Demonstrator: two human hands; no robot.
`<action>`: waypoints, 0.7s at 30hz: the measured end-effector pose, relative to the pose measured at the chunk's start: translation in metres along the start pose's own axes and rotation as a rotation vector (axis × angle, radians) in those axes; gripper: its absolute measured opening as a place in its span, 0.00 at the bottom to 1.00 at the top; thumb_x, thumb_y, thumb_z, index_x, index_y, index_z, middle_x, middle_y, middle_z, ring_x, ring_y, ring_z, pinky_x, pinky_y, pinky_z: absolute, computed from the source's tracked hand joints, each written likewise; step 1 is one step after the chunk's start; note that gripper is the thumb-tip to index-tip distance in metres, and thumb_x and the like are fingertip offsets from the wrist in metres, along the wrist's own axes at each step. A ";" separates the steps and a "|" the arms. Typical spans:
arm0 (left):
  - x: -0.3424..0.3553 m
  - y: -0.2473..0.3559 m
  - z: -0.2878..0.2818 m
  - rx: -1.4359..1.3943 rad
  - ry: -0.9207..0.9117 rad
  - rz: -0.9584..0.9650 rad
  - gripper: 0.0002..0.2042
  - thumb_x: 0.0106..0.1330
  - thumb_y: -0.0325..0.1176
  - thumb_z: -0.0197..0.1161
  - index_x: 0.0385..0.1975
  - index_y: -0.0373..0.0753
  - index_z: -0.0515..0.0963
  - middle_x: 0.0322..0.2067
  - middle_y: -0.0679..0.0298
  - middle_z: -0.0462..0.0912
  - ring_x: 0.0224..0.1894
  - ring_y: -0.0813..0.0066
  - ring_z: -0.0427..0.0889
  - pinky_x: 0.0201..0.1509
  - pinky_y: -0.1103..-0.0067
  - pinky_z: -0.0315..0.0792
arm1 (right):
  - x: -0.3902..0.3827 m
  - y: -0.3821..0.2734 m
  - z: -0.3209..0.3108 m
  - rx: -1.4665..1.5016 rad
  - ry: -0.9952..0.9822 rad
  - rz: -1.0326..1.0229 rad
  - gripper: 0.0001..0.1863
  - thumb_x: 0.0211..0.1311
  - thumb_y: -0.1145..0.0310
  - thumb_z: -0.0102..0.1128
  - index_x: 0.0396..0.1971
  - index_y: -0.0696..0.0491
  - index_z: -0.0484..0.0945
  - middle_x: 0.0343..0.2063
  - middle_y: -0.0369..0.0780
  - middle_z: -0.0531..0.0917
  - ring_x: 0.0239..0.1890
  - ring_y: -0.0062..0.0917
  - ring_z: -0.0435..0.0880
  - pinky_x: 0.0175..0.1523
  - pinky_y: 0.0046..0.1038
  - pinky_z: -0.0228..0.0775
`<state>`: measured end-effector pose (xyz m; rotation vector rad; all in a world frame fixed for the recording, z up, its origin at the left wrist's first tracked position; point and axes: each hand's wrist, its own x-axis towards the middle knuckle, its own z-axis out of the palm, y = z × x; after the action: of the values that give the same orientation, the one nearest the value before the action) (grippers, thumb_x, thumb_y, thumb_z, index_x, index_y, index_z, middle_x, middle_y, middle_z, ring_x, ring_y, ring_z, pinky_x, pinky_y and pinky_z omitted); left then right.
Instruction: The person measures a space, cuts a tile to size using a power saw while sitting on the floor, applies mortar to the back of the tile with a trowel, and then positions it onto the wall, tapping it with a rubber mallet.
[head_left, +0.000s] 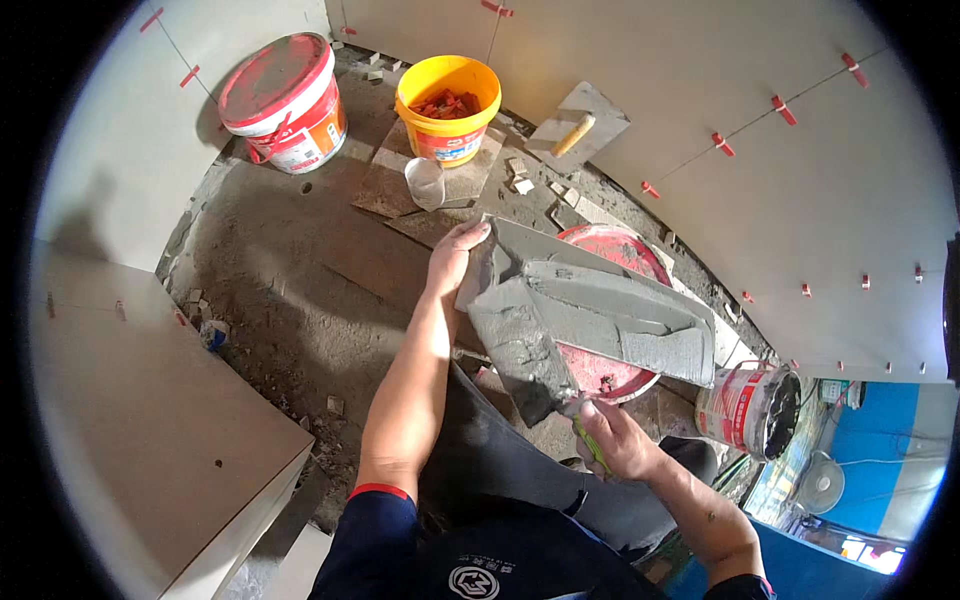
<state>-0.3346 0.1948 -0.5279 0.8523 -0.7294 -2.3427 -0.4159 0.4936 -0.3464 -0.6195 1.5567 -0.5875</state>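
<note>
Now the left hand (452,262) grips a slab (565,250) at its left end; the right hand (622,442) holds a trowel (517,350). Spreading grey paste (610,305) seems underway; next needs smooth strokes.

The grey mortar (620,308) looks damp, matt and ridged; the yellow bucket (440,128) is smooth, glossy plastic.

Bright, uneven light, shadowed floor (285,260), bowed edges, black fisheye border
</note>
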 end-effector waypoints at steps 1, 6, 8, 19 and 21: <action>0.006 -0.009 -0.006 0.017 0.015 0.075 0.13 0.64 0.34 0.64 0.45 0.34 0.78 0.38 0.67 0.82 0.40 0.80 0.78 0.48 0.84 0.68 | -0.001 0.004 0.002 -0.049 0.017 0.021 0.25 0.74 0.48 0.36 0.39 0.58 0.69 0.17 0.38 0.73 0.18 0.19 0.74 0.26 0.24 0.68; 0.009 -0.018 -0.011 0.094 0.009 0.203 0.10 0.63 0.32 0.64 0.42 0.37 0.78 0.38 0.69 0.80 0.40 0.82 0.76 0.48 0.83 0.68 | -0.027 -0.003 -0.007 -0.234 -0.049 -0.003 0.25 0.74 0.48 0.37 0.38 0.58 0.71 0.18 0.36 0.74 0.20 0.17 0.73 0.26 0.24 0.67; 0.010 -0.026 -0.012 0.071 -0.086 0.265 0.10 0.64 0.32 0.63 0.42 0.36 0.78 0.37 0.69 0.80 0.41 0.82 0.76 0.49 0.83 0.66 | -0.035 0.000 -0.013 -0.030 0.080 0.144 0.27 0.73 0.47 0.37 0.38 0.59 0.72 0.19 0.35 0.74 0.20 0.17 0.72 0.26 0.24 0.67; -0.014 0.030 -0.079 -0.324 0.245 0.178 0.31 0.73 0.54 0.41 0.58 0.27 0.65 0.56 0.45 0.71 0.59 0.52 0.70 0.64 0.60 0.65 | 0.062 -0.054 0.032 -0.026 0.184 0.008 0.24 0.72 0.50 0.39 0.40 0.59 0.70 0.16 0.39 0.74 0.15 0.22 0.74 0.22 0.26 0.68; -0.023 0.042 -0.093 -0.434 0.383 0.234 0.31 0.73 0.53 0.40 0.59 0.27 0.63 0.58 0.45 0.69 0.60 0.52 0.69 0.65 0.61 0.65 | 0.078 -0.070 0.044 -0.005 0.094 0.025 0.23 0.72 0.50 0.39 0.36 0.58 0.69 0.16 0.38 0.73 0.15 0.22 0.74 0.19 0.26 0.66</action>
<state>-0.2430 0.1520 -0.5529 0.9203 -0.1413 -1.9421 -0.3730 0.3886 -0.3577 -0.5825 1.6520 -0.6004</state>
